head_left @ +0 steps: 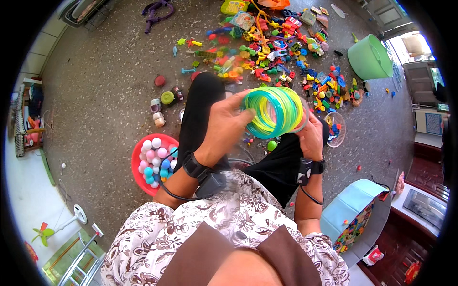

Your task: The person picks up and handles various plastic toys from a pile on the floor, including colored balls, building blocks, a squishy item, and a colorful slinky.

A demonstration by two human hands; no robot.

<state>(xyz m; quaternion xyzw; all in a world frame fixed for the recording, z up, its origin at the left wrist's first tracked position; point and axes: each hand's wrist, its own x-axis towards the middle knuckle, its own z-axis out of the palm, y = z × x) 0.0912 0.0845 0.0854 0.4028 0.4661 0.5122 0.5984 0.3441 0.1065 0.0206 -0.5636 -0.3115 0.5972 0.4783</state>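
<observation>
My left hand [229, 123] grips the near left side of a stack of thin plastic rings [275, 112], its thumb over the rim. The rings are teal, green and yellow, with a clear one at the right end. My right hand [311, 136] holds the right end of the same stack from below. The stack is held up above my bent legs, tilted so that its round opening shows. Beyond it a large heap of mixed small toys [272, 53] lies on the speckled floor. A green balloon-shaped thing [272, 145] is just below the rings.
A red basin [136, 168] of plastic balls is at my left, near several small jars [159, 119]. To the right are a clear basket [344, 130] with small pieces, a green bucket [368, 57] and a light blue fabric bin [352, 196] of toy pieces.
</observation>
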